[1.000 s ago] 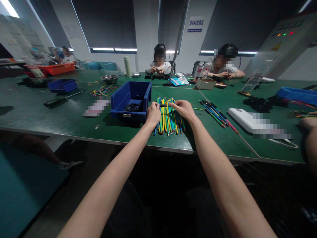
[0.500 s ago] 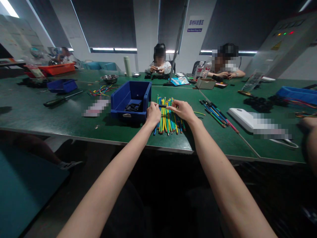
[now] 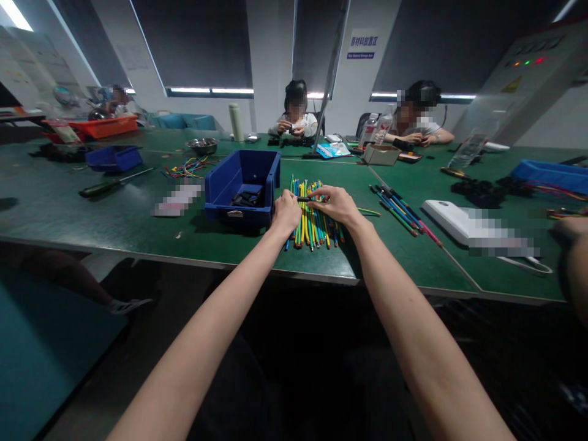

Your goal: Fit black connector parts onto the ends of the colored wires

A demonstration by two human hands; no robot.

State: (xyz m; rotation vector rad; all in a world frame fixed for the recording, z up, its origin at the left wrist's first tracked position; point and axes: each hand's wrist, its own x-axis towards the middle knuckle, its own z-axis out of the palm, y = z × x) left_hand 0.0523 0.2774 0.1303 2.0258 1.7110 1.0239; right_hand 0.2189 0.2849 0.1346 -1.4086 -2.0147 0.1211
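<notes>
My left hand [image 3: 286,211] is closed on the left end of a thin black sleeve [image 3: 304,199], beside the blue bin. My right hand [image 3: 336,202] pinches the same piece from the right. A green-yellow wire [image 3: 369,212] sticks out to the right from behind my right hand; whether it runs into the sleeve is hidden. Under both hands lies a pile of short blue, green and yellow wires [image 3: 309,229] with bare or metal-tipped ends. The blue bin [image 3: 218,184] holds several small black pieces [image 3: 247,198].
Right of the pile lie several wires with black sleeves [image 3: 397,208] and a white power bank [image 3: 445,220]. A screwdriver [image 3: 103,188], a small blue bin [image 3: 114,159] and a metal bowl [image 3: 202,146] stand left. Two people work across the green table [image 3: 206,248].
My right hand's fingers have shifted slightly along the black sleeve, and more of it shows beneath them. My left hand has barely moved.
</notes>
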